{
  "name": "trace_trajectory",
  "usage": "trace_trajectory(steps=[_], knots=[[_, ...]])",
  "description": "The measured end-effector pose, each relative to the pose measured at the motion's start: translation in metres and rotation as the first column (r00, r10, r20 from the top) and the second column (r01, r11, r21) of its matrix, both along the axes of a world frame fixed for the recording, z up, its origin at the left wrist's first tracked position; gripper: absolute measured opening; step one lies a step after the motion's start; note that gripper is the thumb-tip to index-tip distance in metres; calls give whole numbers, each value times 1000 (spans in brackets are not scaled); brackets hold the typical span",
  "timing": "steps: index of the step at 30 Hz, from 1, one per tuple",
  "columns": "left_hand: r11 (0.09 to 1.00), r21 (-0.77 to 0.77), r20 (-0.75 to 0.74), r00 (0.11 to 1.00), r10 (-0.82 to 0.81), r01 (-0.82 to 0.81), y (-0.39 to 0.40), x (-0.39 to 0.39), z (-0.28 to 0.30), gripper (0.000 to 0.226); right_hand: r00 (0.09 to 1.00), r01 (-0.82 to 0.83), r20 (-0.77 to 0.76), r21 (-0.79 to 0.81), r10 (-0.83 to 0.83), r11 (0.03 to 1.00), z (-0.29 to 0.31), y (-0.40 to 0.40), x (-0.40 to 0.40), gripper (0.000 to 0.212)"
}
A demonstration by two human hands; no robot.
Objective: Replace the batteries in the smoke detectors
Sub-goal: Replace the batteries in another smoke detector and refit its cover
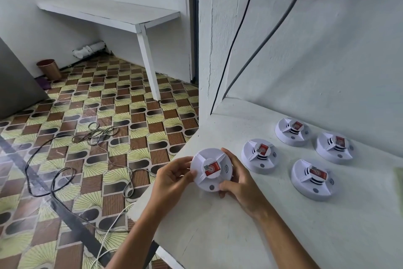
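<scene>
A white round smoke detector (211, 169) with a red label on its top is held over the left edge of the white table (229, 236). My left hand (173, 178) grips its left rim with thumb and fingers. My right hand (236, 183) grips its right and lower rim. Several more detectors of the same kind lie on the table to the right: one close by (260, 155), one at the back (292, 131), one at the far right (333, 147) and one nearer the front (312, 179).
Two cables (246, 29) run down the white wall from sockets above the table. Loose cables (65, 170) lie tangled on the patterned floor at left. A white bench (113, 12) and a copper bin (49, 69) stand by the far wall. A green object (399, 181) shows at the right edge.
</scene>
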State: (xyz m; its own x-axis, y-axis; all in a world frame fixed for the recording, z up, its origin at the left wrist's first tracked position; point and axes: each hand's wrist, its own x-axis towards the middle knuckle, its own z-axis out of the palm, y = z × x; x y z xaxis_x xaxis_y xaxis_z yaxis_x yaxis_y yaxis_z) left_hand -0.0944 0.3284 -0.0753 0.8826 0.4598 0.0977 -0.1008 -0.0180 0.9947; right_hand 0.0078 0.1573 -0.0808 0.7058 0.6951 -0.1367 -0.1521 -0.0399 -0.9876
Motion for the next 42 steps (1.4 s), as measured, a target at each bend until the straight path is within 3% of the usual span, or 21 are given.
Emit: trace_trajectory(steps=[12,42], knots=[[1000,28,6,1000,10,-10,1,-1,-4,31,999,23,44,-47,-21,999,2,4,-5,100],[999,52,-10,1000,9,-8,1,0,-2,33,999,-2,45,-39,4,999,-1,3,1,93]])
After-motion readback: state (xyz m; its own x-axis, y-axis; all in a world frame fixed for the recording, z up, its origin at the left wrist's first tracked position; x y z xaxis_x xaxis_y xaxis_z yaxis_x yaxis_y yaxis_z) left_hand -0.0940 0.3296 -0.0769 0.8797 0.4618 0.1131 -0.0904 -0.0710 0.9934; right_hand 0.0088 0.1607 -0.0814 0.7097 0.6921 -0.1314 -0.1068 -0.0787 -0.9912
